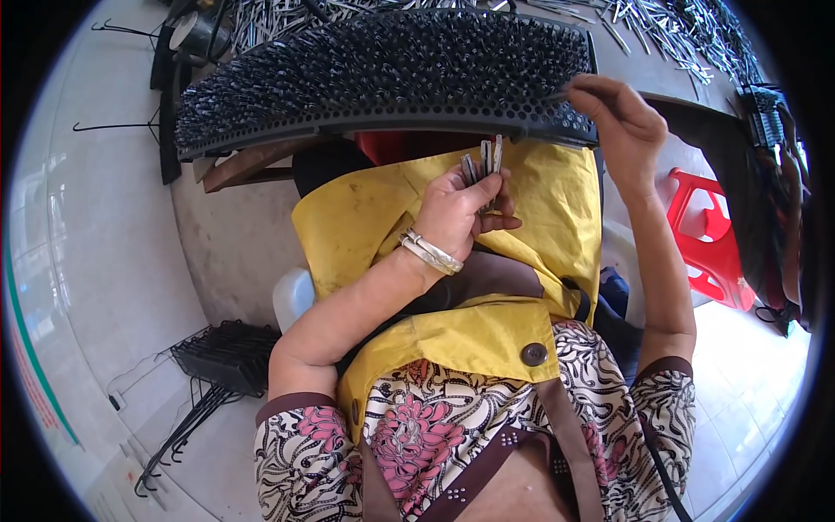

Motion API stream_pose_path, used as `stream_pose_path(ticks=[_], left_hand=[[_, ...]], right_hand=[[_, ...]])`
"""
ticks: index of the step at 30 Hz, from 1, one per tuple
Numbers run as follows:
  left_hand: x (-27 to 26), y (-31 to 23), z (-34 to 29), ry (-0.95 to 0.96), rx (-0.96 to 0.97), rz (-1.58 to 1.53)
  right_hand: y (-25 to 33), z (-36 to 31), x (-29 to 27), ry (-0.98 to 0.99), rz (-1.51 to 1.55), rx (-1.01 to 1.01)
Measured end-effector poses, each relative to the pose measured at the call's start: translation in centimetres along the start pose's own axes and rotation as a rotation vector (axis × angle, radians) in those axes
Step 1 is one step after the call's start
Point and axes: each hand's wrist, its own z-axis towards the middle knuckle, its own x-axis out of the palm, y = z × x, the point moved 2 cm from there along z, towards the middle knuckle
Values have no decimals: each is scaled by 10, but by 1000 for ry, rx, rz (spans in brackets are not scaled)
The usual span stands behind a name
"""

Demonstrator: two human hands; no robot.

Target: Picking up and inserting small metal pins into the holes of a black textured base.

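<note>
Left hand (pixel 456 209), viewed remotely, held several short metal strips (pixel 486 161) just in front of the perforated black tray (pixel 522 113). I saw the right hand (pixel 616 122) pinching a slim piece (pixel 555 97) at the tray's right end. Dark upright pieces (pixel 365 70) crowded the tray; beyond it, loose slivers (pixel 674 39) lay on the surface (pixel 639 67). A red stool (pixel 718 228) stood to its right.
</note>
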Motion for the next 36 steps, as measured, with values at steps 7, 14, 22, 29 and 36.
stream_pose_path(ticks=[7,14,22,29,36], left_hand=[[-6,1,2,-16,-13,6],[-1,0,-1,-17,3,-25],[-2,-1,-2,-10,-1,-25],[-2,-3,0,-37,-10,-13],[-4,-1,0,-44,-9,-18]], right_hand=[[7,16,5,271,-344,-222],[9,31,14,380,-556,-412],[16,20,14,383,-512,-251],[1,10,6,259,-432,-248],[7,7,9,216,-646,-488]])
